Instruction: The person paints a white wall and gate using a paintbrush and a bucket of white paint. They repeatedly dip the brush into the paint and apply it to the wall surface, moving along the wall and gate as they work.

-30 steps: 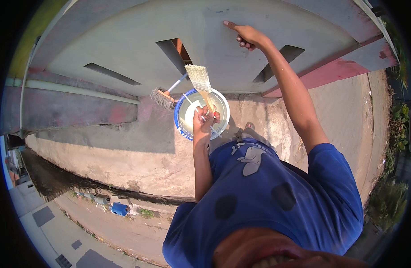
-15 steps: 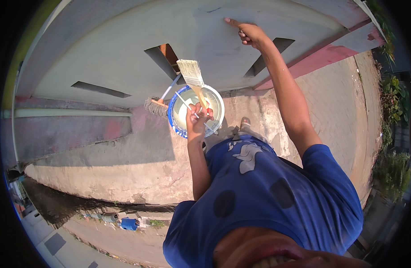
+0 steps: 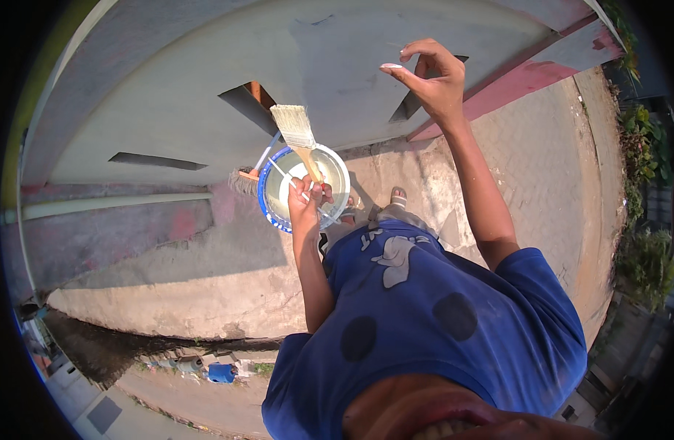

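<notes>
My left hand (image 3: 307, 199) is closed around the wooden handle of a wide flat paintbrush (image 3: 301, 136), its pale bristles pointing up toward the wall. The same fingers hold the thin white bail handle (image 3: 281, 170) of a blue-rimmed bucket (image 3: 266, 198), which hangs below with pale liquid inside. In front of the wall (image 3: 351, 81), my right hand (image 3: 436, 79) is raised with thumb and forefinger curved apart. It holds nothing. A whitish smear shows on its thumb tip. Whether the hand touches the wall is hard to tell.
Slanted slot openings (image 3: 250, 104) break the wall. A broom (image 3: 245, 180) with grey bristles leans beside the bucket. Pink-stained trim (image 3: 491, 103) runs along the wall's right side. Concrete ground (image 3: 197, 293) lies underfoot, with a dark ditch (image 3: 87, 337) at lower left and plants (image 3: 645, 147) far right.
My right hand has opened from a curled grip with one digit pointing at the wall and shifted right. The left hand, brush and bucket sit slightly further left in view.
</notes>
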Motion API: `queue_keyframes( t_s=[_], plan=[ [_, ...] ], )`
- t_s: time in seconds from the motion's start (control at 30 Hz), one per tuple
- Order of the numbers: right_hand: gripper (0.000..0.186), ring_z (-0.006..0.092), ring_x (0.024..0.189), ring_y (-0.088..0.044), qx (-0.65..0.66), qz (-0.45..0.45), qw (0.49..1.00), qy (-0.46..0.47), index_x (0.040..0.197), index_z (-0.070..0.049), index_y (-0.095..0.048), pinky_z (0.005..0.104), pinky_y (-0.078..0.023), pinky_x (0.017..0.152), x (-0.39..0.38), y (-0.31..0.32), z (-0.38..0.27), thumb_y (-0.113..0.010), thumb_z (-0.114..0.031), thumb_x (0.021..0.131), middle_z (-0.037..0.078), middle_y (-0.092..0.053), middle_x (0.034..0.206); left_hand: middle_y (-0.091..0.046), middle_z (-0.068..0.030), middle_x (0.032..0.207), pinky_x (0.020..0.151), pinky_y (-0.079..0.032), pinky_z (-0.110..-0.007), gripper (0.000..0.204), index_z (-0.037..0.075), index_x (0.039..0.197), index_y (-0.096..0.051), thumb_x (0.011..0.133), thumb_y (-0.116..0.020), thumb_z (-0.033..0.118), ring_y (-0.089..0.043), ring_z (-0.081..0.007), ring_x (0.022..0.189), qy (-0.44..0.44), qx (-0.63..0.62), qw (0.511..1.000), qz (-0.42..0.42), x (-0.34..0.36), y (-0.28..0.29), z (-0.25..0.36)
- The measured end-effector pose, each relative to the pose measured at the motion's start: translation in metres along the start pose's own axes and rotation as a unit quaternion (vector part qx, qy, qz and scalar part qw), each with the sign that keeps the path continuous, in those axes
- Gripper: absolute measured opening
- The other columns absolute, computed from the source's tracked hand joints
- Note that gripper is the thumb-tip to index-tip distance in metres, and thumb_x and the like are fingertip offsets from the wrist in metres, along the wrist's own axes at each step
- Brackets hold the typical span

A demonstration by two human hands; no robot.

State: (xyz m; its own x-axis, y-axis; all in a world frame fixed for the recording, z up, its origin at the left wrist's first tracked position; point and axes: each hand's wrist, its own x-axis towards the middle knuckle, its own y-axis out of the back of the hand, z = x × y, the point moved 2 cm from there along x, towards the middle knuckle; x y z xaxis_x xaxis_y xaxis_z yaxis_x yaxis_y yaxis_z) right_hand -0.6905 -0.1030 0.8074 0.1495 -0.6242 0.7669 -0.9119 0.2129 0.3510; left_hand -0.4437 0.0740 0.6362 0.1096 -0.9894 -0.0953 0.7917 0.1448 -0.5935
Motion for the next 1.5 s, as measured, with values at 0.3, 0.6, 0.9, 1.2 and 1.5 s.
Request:
queue_keyframes(
  t_s=[0.3,0.6,0.9,1.2,1.5],
  plan=[
    [0.023,0.0062,0.061,-0.057,0.129,0.065,0.989,0.024,0.088,-0.008,-0.073,0.0241,-0.048,0.06,-0.027,0.007,-0.007,-0.085,0.0,0.07,0.005,-0.066,0.101,-0.058,-0.006,0.111,0.072,-0.045,-0.03,0.032,0.019,0.093,-0.036,0.099,-0.067,0.012,-0.058,-0.0185,0.087,-0.031,-0.004,0.999,0.023,-0.005,-0.025,-0.006],
    [0.013,0.0076,0.06,-0.053,0.412,-0.007,0.84,-0.351,0.093,-0.005,-0.067,0.0222,-0.042,0.053,-0.028,-0.005,0.037,-0.071,-0.017,0.09,0.003,-0.06,0.09,-0.061,-0.0093,0.108,0.071,-0.049,-0.031,0.035,0.017,0.093,-0.035,0.098,-0.069,0.016,-0.06,-0.0195,0.084,-0.071,0.02,0.992,0.102,-0.013,-0.057,-0.028],
    [0.043,0.0056,0.041,-0.025,0.574,-0.163,0.564,-0.57,0.068,-0.018,-0.04,0.022,-0.02,0.035,0.008,-0.014,0.133,-0.057,-0.041,0.101,-0.008,-0.028,0.052,-0.06,-0.0072,0.111,0.073,-0.047,-0.03,0.032,0.018,0.093,-0.036,0.099,-0.067,0.015,-0.058,-0.0183,0.086,-0.1,0.033,0.979,0.175,-0.02,-0.084,-0.037],
    [0.017,0.006,0.068,-0.056,0.311,-0.112,0.881,-0.339,0.102,-0.008,-0.067,0.017,-0.039,0.053,-0.002,0.029,0.104,-0.075,-0.017,0.091,0.002,-0.065,0.086,-0.06,-0.0077,0.112,0.074,-0.047,-0.029,0.032,0.018,0.093,-0.036,0.099,-0.066,0.011,-0.057,-0.0171,0.086,-0.139,0.033,0.964,0.224,-0.024,-0.1,-0.043],
    [0.048,0.017,0.097,-0.062,0.396,-0.107,0.909,-0.075,0.125,-0.006,-0.066,0.0343,-0.049,0.089,-0.036,0.036,0.08,-0.073,0.008,0.08,0.007,-0.071,0.096,-0.058,-0.0084,0.114,0.071,-0.045,-0.027,0.033,0.017,0.094,-0.036,0.098,-0.067,0.009,-0.056,-0.0177,0.087,-0.174,0.03,0.957,0.231,-0.021,-0.109,-0.042]
  ],
)
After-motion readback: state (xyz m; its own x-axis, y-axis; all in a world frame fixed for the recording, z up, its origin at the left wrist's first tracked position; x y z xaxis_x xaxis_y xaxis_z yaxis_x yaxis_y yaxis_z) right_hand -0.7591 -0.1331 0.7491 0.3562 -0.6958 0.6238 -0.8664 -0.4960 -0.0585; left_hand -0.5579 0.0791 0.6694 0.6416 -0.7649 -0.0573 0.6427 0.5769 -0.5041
